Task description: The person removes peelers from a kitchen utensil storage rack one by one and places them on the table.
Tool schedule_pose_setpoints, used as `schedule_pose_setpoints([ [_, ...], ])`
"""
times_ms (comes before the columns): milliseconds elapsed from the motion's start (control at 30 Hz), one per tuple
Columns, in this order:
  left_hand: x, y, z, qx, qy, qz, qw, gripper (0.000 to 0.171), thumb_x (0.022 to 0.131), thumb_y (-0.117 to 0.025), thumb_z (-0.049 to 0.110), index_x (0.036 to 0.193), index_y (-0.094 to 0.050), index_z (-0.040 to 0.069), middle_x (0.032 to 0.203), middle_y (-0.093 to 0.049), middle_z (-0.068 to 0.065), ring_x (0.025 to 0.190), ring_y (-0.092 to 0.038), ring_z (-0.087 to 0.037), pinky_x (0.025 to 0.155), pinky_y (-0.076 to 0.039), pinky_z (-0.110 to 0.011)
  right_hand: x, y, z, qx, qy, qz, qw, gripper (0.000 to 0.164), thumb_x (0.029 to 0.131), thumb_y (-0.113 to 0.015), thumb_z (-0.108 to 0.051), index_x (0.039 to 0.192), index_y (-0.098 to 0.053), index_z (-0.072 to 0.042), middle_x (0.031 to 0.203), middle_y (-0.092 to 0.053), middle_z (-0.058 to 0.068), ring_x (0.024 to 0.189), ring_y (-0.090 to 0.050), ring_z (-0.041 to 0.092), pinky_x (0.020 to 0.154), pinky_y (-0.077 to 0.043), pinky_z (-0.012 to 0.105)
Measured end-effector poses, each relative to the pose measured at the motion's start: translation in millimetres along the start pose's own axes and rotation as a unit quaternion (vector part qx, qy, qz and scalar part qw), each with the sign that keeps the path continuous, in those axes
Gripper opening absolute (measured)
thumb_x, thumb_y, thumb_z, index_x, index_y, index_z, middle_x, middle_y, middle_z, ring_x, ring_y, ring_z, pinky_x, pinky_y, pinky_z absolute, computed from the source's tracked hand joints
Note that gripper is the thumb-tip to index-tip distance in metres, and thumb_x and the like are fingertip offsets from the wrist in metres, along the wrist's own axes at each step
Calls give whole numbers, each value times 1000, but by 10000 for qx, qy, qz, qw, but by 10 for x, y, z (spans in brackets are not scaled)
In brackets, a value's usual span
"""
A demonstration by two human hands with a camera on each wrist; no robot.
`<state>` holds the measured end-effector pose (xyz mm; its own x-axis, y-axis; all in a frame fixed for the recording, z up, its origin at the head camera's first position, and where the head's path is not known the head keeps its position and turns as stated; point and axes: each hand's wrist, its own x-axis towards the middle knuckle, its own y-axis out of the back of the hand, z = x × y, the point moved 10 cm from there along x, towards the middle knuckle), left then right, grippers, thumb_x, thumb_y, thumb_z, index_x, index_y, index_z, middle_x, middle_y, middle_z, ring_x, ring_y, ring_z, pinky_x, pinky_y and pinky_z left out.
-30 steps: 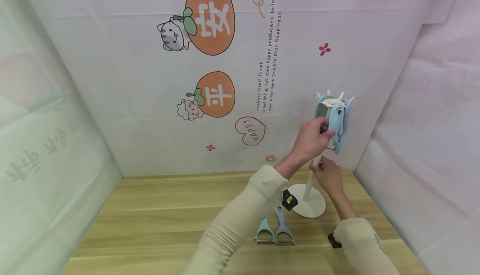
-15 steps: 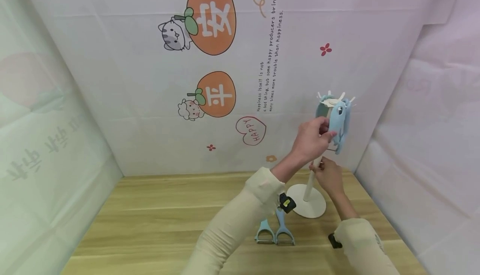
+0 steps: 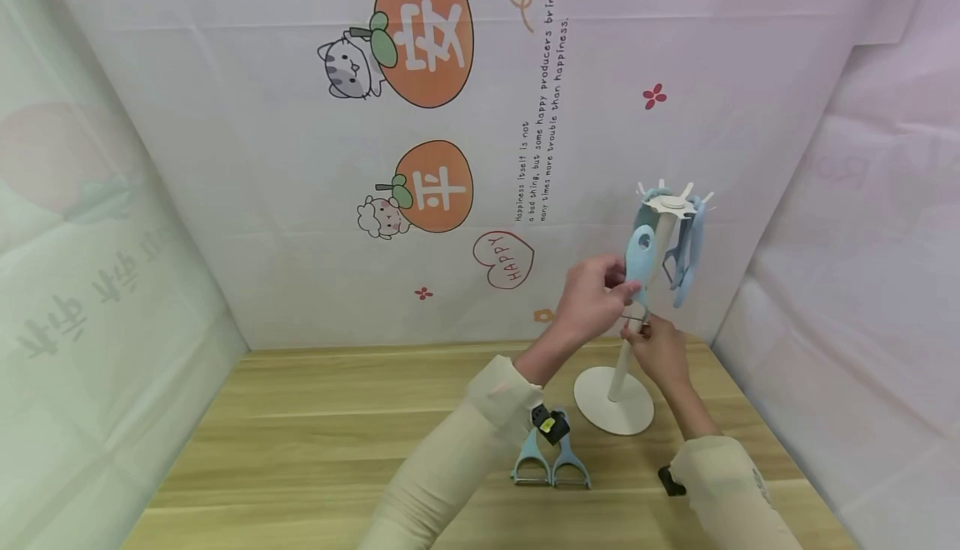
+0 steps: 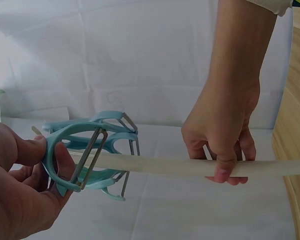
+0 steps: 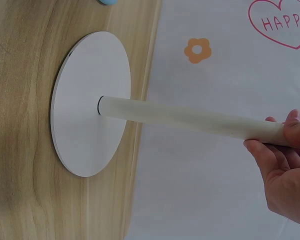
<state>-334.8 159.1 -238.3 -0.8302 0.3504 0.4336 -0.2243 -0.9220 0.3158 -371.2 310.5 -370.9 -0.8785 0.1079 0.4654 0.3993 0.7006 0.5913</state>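
A light-blue Y-shaped peeler (image 3: 640, 257) is pinched between thumb and fingers of my left hand (image 3: 588, 296), its holed handle end up and its blade end down. It overlaps the front left of a white utensil stand (image 3: 621, 371), below the stand's hooked top. My right hand (image 3: 662, 354) grips the stand's pole with curled fingers, under the held peeler. Other blue peelers (image 3: 692, 254) hang from the hooks. In the left wrist view the held peeler's metal blade (image 4: 87, 160) points toward the pole. The right wrist view shows the pole rising from its round base (image 5: 80, 110).
Two more blue peelers (image 3: 572, 468) lie side by side on the wooden table (image 3: 337, 433), handles partly hidden by the left wrist's black camera (image 3: 551, 423). White printed cloth (image 3: 300, 158) walls the back and both sides, close behind the stand.
My left hand has moved left and down with the peeler, from up against the hooks to in front of the pole. My right hand has stayed on the pole.
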Motion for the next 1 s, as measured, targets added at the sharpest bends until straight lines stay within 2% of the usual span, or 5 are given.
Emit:
schedule_pose_setpoints([
  [267,-129,121,-210,-257,233,172,9992,12,91,-68,-1,103,-68,-4,91,-72,-15,77,-66,-6,67,-57,-14,-12,-19,-9,68,-66,-141,9999,18,91,-65,4,105,-63,14,105,-68,36,99,-68,49,80,-58,55],
  [533,-226,212,-373,-231,380,260,9987,10,89,-69,-2,99,-68,-4,88,-71,-13,74,-62,-5,67,-57,-15,-2,-3,4,-79,-30,-46,10000,9,90,-68,1,95,-65,8,100,-71,33,97,-69,47,79,-59,54],
  [833,-373,316,-627,-135,504,349,9980,11,88,-71,-1,98,-69,-2,89,-73,-13,76,-67,-9,69,-58,-17,-2,-29,5,84,-104,-89,9999,7,91,-67,1,92,-64,8,97,-71,32,97,-70,46,80,-59,54],
  [1000,-453,365,-785,-339,591,361,9970,13,86,-72,-5,99,-67,-4,90,-73,-17,77,-70,-12,68,-59,-20,-4,-30,19,102,-209,-111,9997,7,92,-66,0,93,-65,7,97,-72,30,96,-71,45,79,-59,54],
])
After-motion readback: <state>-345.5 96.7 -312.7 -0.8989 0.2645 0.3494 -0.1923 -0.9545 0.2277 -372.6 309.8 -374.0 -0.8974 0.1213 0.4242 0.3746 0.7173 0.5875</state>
